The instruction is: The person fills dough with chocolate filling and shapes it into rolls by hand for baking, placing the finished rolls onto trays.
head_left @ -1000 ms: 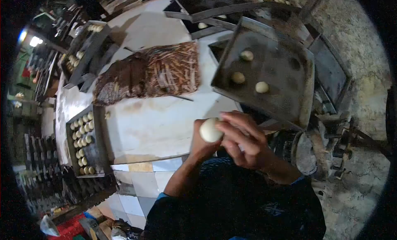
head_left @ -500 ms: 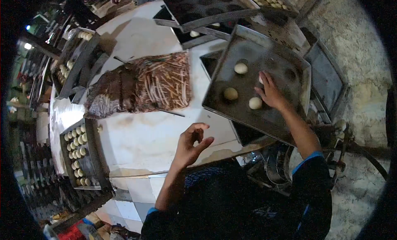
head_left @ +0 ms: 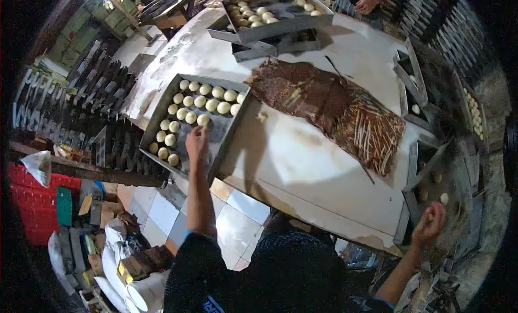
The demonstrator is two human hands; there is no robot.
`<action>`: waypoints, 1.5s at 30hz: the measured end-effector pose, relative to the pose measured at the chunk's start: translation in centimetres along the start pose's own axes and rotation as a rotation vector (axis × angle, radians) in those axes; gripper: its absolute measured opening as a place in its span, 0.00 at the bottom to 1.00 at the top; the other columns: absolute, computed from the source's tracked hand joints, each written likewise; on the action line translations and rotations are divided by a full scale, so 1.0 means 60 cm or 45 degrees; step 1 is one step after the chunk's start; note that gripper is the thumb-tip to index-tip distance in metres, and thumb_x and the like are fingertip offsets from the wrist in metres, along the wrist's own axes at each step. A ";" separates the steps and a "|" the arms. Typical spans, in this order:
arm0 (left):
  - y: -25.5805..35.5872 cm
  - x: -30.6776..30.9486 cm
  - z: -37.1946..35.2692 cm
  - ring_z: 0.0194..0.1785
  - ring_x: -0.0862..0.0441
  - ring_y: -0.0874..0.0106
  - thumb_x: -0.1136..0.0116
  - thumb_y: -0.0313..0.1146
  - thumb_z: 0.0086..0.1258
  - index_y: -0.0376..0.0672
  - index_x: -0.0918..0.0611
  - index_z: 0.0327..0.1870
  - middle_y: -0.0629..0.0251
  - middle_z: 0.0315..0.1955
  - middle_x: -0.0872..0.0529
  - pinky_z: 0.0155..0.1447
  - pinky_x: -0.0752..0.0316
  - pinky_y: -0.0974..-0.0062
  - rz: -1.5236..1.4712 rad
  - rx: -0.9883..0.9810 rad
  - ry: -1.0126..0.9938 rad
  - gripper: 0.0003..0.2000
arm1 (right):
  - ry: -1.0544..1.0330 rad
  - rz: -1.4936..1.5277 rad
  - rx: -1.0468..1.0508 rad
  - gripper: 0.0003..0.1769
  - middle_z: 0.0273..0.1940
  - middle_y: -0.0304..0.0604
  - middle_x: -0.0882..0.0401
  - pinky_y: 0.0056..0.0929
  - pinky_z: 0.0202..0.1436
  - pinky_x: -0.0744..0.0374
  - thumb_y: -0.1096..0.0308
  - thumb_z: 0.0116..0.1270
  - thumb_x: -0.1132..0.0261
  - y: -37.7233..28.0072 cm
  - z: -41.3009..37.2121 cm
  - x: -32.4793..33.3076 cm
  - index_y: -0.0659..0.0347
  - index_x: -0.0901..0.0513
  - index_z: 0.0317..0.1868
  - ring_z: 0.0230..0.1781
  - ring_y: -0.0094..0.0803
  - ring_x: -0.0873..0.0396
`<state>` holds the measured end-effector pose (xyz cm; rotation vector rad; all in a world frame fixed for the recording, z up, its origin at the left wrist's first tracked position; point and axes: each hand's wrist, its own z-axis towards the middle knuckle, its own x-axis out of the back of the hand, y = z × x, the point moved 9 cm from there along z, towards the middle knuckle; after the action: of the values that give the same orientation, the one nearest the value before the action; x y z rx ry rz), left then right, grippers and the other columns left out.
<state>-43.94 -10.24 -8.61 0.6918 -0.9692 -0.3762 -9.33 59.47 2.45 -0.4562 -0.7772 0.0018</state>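
Observation:
My left hand [head_left: 197, 144] reaches into a metal baking tray [head_left: 227, 152] at the left edge of the table. Its fingers are pinched together at a round pale dough ball [head_left: 203, 120] at the end of a row. Several more dough balls stand in rows in that tray. My right hand [head_left: 429, 225] is over the near side of another baking tray [head_left: 411, 205] at the right. Its fingers are curled inward, and what they hold, if anything, is hidden. A dough ball [head_left: 444, 198] lies just beyond these fingertips, with others dimly visible behind it.
A brown, streaked sheet [head_left: 329, 105] lies across the white table [head_left: 302, 162], with thin rods at its edges. More trays of dough balls [head_left: 278, 29] are stacked at the far side. Another person's hand [head_left: 368, 4] shows at the back. Sacks and boxes [head_left: 143, 264] lie on the floor.
My view has swung left. The left hand has gone from above the table's front to the dough balls in the left tray. The right hand has drawn back toward the right tray's near side.

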 end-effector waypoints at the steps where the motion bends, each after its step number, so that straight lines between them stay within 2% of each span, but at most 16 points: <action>1: -0.070 -0.038 0.043 0.40 0.17 0.53 0.43 0.51 0.66 0.39 0.14 0.37 0.52 0.32 0.15 0.46 0.25 0.60 0.274 0.251 -0.329 0.21 | -0.044 -0.042 0.087 0.13 0.48 0.50 0.23 0.43 0.52 0.24 0.65 0.73 0.43 -0.065 0.000 -0.021 0.67 0.19 0.46 0.50 0.45 0.23; 2: -0.139 -0.073 0.055 0.41 0.17 0.52 0.46 0.56 0.67 0.38 0.14 0.35 0.51 0.32 0.14 0.47 0.25 0.58 0.550 0.492 -0.670 0.25 | -0.090 -0.090 0.165 0.11 0.45 0.50 0.23 0.41 0.49 0.23 0.66 0.71 0.41 -0.127 -0.002 -0.041 0.67 0.19 0.42 0.47 0.44 0.23; 7: -0.177 -0.164 0.102 0.40 0.19 0.49 0.45 0.55 0.67 0.35 0.16 0.35 0.48 0.32 0.15 0.47 0.27 0.54 0.475 0.190 -0.542 0.25 | -0.316 0.086 0.074 0.10 0.42 0.51 0.22 0.37 0.47 0.22 0.68 0.65 0.39 -0.264 -0.040 -0.104 0.66 0.19 0.40 0.42 0.44 0.21; 9: -0.047 -0.115 0.055 0.37 0.19 0.52 0.40 0.49 0.66 0.34 0.20 0.36 0.49 0.31 0.18 0.44 0.27 0.57 0.131 -0.214 -0.043 0.21 | -0.333 0.281 0.046 0.11 0.39 0.49 0.21 0.34 0.47 0.22 0.67 0.65 0.39 -0.292 -0.055 -0.129 0.67 0.19 0.40 0.40 0.43 0.21; 13: 0.218 -0.043 -0.175 0.49 0.21 0.67 0.41 0.16 0.63 0.37 0.28 0.40 0.55 0.44 0.20 0.54 0.25 0.71 -1.181 -0.182 -0.437 0.10 | -0.711 0.888 -0.482 0.17 0.36 0.42 0.20 0.28 0.45 0.22 0.65 0.71 0.41 -0.347 -0.119 -0.255 0.67 0.20 0.53 0.37 0.28 0.22; 16: 0.367 -0.025 -0.363 0.56 0.21 0.64 0.37 0.16 0.58 0.35 0.23 0.42 0.49 0.52 0.21 0.58 0.23 0.67 -1.168 -0.318 -0.901 0.12 | -1.063 1.367 -0.661 0.18 0.41 0.42 0.21 0.24 0.46 0.22 0.70 0.70 0.41 -0.403 -0.163 -0.293 0.67 0.23 0.58 0.41 0.24 0.22; 17: 0.415 -0.011 -0.407 0.54 0.20 0.64 0.31 0.21 0.55 0.35 0.25 0.56 0.51 0.50 0.20 0.57 0.23 0.67 -1.155 -0.489 -1.016 0.25 | -1.109 1.469 -0.730 0.18 0.43 0.42 0.21 0.24 0.47 0.21 0.72 0.69 0.40 -0.411 -0.165 -0.279 0.67 0.23 0.58 0.43 0.24 0.22; 21: 0.520 0.040 -0.483 0.50 0.21 0.67 0.23 0.33 0.50 0.34 0.44 0.73 0.56 0.53 0.23 0.56 0.24 0.71 -1.559 -0.190 -0.983 0.50 | -0.542 1.507 -0.481 0.20 0.49 0.48 0.21 0.27 0.50 0.21 0.73 0.66 0.37 -0.380 -0.102 -0.101 0.67 0.23 0.58 0.50 0.28 0.21; 23: 0.539 0.013 -0.555 0.48 0.23 0.69 0.31 0.35 0.61 0.32 0.27 0.64 0.58 0.47 0.23 0.56 0.28 0.73 -1.567 0.036 -1.321 0.31 | -0.435 0.996 0.325 0.22 0.54 0.54 0.22 0.30 0.53 0.22 0.72 0.64 0.34 -0.406 -0.102 0.000 0.69 0.23 0.58 0.55 0.35 0.22; 27: 0.617 0.065 -0.644 0.46 0.23 0.71 0.40 0.29 0.67 0.32 0.18 0.53 0.61 0.36 0.22 0.52 0.28 0.76 -1.245 -0.320 -1.032 0.15 | -0.174 1.087 -0.040 0.20 0.51 0.56 0.20 0.30 0.52 0.23 0.72 0.66 0.38 -0.309 -0.140 0.087 0.70 0.23 0.58 0.48 0.34 0.19; 32: 0.685 0.052 -0.739 0.66 0.35 0.58 0.46 0.43 0.70 0.31 0.36 0.68 0.38 0.64 0.40 0.60 0.31 0.67 -1.483 -0.444 -1.219 0.32 | 0.202 0.978 -0.244 0.12 0.28 0.40 0.19 0.21 0.31 0.26 0.66 0.73 0.44 -0.251 -0.168 0.143 0.66 0.19 0.40 0.26 0.24 0.23; 34: 0.683 0.024 -0.743 0.56 0.25 0.63 0.50 0.42 0.73 0.31 0.29 0.62 0.42 0.54 0.26 0.54 0.28 0.71 -1.230 -0.469 -1.288 0.24 | 0.146 1.022 -0.290 0.14 0.27 0.40 0.20 0.22 0.31 0.26 0.63 0.74 0.45 -0.219 -0.173 0.081 0.66 0.19 0.39 0.25 0.24 0.23; 36: 0.669 -0.002 -0.718 0.42 0.19 0.68 0.52 0.39 0.76 0.31 0.25 0.57 0.52 0.38 0.16 0.47 0.26 0.74 -1.044 -0.331 -1.233 0.19 | -0.019 1.024 -0.318 0.18 0.27 0.40 0.20 0.25 0.30 0.26 0.60 0.76 0.48 -0.198 -0.157 0.009 0.65 0.20 0.36 0.23 0.26 0.24; 41: 0.551 -0.090 -0.672 0.44 0.21 0.77 0.50 0.38 0.77 0.30 0.22 0.53 0.61 0.41 0.16 0.49 0.27 0.79 -1.501 0.787 -1.307 0.17 | -0.092 0.767 -0.129 0.17 0.38 0.49 0.25 0.36 0.44 0.27 0.60 0.76 0.53 -0.204 -0.120 -0.090 0.64 0.22 0.41 0.37 0.40 0.27; 43: 0.518 -0.120 -0.669 0.48 0.19 0.73 0.46 0.38 0.75 0.33 0.21 0.49 0.62 0.44 0.17 0.51 0.23 0.76 -1.066 0.700 -1.596 0.15 | -0.064 0.712 -0.011 0.17 0.43 0.50 0.30 0.34 0.46 0.26 0.59 0.75 0.52 -0.226 -0.107 -0.125 0.62 0.21 0.42 0.40 0.41 0.24; 45: 0.495 -0.150 -0.658 0.49 0.18 0.70 0.46 0.38 0.74 0.33 0.21 0.50 0.59 0.47 0.17 0.55 0.23 0.74 -1.277 1.140 -1.538 0.15 | -0.329 1.058 -0.197 0.16 0.36 0.48 0.26 0.34 0.43 0.24 0.60 0.74 0.50 -0.221 -0.095 -0.190 0.63 0.21 0.40 0.37 0.39 0.23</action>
<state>-15.37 31.05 -8.79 1.8803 -1.9184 -1.3797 -15.84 43.35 -3.50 -0.9126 -0.7943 0.7912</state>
